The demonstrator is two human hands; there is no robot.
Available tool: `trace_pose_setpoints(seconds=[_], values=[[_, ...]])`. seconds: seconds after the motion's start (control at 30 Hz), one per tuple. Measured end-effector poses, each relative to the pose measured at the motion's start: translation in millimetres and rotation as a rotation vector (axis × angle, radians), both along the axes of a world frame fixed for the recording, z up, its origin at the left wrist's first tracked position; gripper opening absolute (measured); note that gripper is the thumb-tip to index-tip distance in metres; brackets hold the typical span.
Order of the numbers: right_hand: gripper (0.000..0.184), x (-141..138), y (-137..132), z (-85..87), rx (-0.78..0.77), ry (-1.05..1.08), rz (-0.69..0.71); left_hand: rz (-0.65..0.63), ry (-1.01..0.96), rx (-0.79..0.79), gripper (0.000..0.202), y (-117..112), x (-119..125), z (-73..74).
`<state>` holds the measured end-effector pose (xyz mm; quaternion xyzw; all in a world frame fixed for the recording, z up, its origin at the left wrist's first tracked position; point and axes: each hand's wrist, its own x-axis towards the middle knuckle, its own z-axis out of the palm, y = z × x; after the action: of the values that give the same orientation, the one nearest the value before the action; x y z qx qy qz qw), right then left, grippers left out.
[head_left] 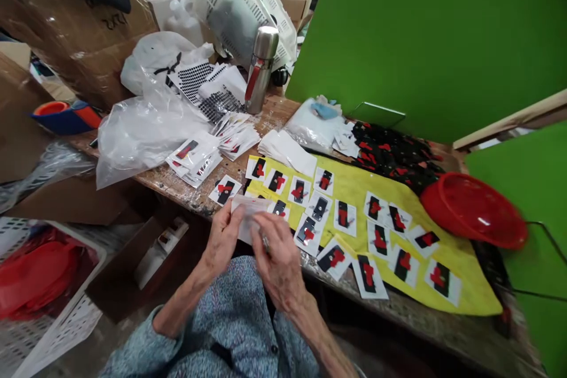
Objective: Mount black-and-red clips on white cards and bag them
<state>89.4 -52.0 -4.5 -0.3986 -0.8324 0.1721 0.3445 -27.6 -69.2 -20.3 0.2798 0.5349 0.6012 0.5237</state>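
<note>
My left hand [224,233] pinches a small whitish packet [250,207] by its left side, thumb on top. My right hand [279,254] is closed over the packet's right side with curled fingers, slightly blurred; what lies under them is hidden. Just beyond the hands, a white card [225,190] with black and red pieces lies at the table edge. To the right, several similar cards [345,218] with black and red pieces are spread over a yellow cloth [460,248].
Beyond lie stacked cards [195,156], white envelopes [287,152], a plastic bag [146,130] and a steel thermos [261,71]. A red bowl [473,209] sits at right near black and red pieces [385,150]. Green panels [425,41] stand behind; a crate [88,319] is low left.
</note>
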Motion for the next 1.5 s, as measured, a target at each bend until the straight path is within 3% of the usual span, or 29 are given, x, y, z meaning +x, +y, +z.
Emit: trace_pose_setpoints(seconds=[0.1,0.27,0.43,0.5,0.6,0.67,0.77,0.87,1.07,1.17,1.2,1.27,1.37,1.43,1.5], values=[[0.033,17.9,8.2,7.2,-0.093,-0.008,-0.066,-0.206,0.242,-0.032,0.031,-15.2,-16.9,-1.9],[0.019,41.2,16.4,16.6,-0.492,-0.125,0.254,-0.444,0.474,-0.048,0.021,-26.3,-22.2,3.8],[0.022,51.4,5.5,5.8,-0.709,-0.114,0.229,-0.652,0.546,-0.091,0.023,-28.7,-27.3,9.1],[0.024,52.6,-0.1,-3.7,-0.839,0.009,0.219,-0.605,0.713,-0.019,0.022,-32.0,-30.5,13.5],[0.031,50.0,-9.1,-16.8,-1.014,0.22,0.204,-0.321,1.108,0.098,0.017,-41.4,-29.7,21.1],[0.032,45.5,-15.3,-21.1,-1.06,0.313,0.186,-0.23,1.223,0.11,0.013,-48.8,-24.7,24.1],[0.028,36.7,-24.2,-19.4,-0.991,0.315,0.144,-0.332,1.019,0.038,0.02,-57.2,-15.3,22.7],[0.022,27.9,-33.5,-15.1,-0.742,0.178,0.093,-0.393,0.747,-0.091,0.029,-59.5,-10.3,16.8],[0.024,18.3,-45.8,-18.4,-0.126,-0.163,0.107,-0.384,0.354,-0.206,0.033,-59.0,-19.4,9.3],[0.022,21.1,-46.6,-21.0,-0.018,-0.246,0.205,-0.326,0.104,-0.277,0.028,-61.2,-25.8,5.6],[0.018,22.4,-47.1,-21.7,-0.05,-0.204,0.192,-0.293,0.041,-0.289,0.026,-62.5,-26.5,4.3],[0.005,23.9,-49.9,-23.3,-0.225,-0.002,0.039,-0.207,-0.08,-0.295,0.027,-65.7,-24.0,1.9],[0.033,20.4,-58.9,-27.5,-0.674,0.429,-0.202,-0.086,-0.246,-0.276,0.032,-71.3,-10.9,-1.6],[0.033,15.6,-65.3,-31.0,-0.949,0.625,-0.169,-0.045,-0.283,-0.241,0.031,-74.9,-0.6,-5.2],[0.028,12.9,-68.8,-33.6,-1.08,0.685,-0.108,-0.046,-0.243,-0.224,0.029,-77.9,5.4,-10.1]])
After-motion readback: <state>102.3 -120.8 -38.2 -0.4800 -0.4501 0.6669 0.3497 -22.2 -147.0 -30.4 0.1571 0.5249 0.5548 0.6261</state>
